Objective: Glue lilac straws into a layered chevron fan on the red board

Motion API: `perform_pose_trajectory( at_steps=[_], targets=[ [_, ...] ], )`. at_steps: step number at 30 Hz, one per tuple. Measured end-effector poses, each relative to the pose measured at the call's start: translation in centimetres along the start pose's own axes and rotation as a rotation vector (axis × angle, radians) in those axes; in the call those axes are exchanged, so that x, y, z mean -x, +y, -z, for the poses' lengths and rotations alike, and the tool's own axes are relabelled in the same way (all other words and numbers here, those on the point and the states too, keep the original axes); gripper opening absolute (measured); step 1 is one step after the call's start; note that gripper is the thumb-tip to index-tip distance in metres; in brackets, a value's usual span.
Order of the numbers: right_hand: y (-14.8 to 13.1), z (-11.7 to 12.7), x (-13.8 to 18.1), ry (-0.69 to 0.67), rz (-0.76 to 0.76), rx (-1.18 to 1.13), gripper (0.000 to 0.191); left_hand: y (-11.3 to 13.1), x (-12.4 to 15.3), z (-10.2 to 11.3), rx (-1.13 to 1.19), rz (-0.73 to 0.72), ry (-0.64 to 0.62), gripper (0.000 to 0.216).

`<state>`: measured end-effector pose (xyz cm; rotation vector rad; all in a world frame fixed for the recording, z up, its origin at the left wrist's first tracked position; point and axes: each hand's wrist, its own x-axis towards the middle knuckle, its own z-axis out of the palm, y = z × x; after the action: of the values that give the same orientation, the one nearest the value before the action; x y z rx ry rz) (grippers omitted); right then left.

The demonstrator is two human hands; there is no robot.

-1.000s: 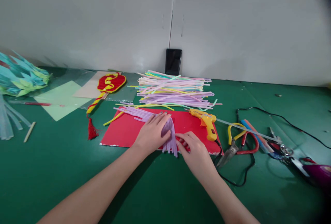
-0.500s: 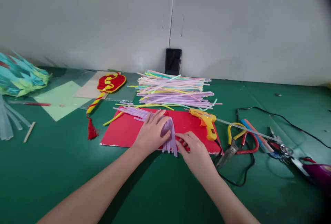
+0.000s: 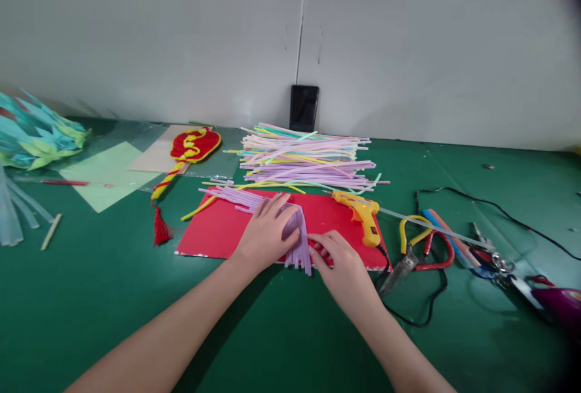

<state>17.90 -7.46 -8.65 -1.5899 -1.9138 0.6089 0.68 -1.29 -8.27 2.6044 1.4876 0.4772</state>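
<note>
A row of short purple straws [image 3: 298,238] lies on a red sheet [image 3: 218,226] in the middle of the green table. My left hand [image 3: 265,232] lies flat on the straws with its fingers stretched out, pressing them down. My right hand [image 3: 338,260] rests at the right edge of the row, fingers curled with the tips touching the straws and a red strip under them. More purple straws [image 3: 231,196] fan out to the left on the sheet.
A pile of pastel straws [image 3: 304,157] lies behind the sheet. A yellow glue gun [image 3: 361,214] sits on its right corner, its black cord trailing off. Pliers [image 3: 415,250], scissors and pens lie right. A red-and-yellow tasselled ornament [image 3: 188,151] and paper sheets lie left.
My left hand's fingers have shifted slightly on the purple straws. Otherwise nothing has visibly moved.
</note>
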Motion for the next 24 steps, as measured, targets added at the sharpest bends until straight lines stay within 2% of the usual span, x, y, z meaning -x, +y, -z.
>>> perform_pose_trajectory(
  at_steps=[12,24],
  targets=[
    [-0.15,0.13,-0.03,-0.003,-0.001,-0.007,0.024,0.08,-0.08,0.18,0.042,0.009,-0.056,0.042],
    [0.10,0.05,-0.10,-0.005,0.018,-0.016,0.025,-0.02,-0.03,0.02,0.052,0.004,-0.045,0.041]
  ],
)
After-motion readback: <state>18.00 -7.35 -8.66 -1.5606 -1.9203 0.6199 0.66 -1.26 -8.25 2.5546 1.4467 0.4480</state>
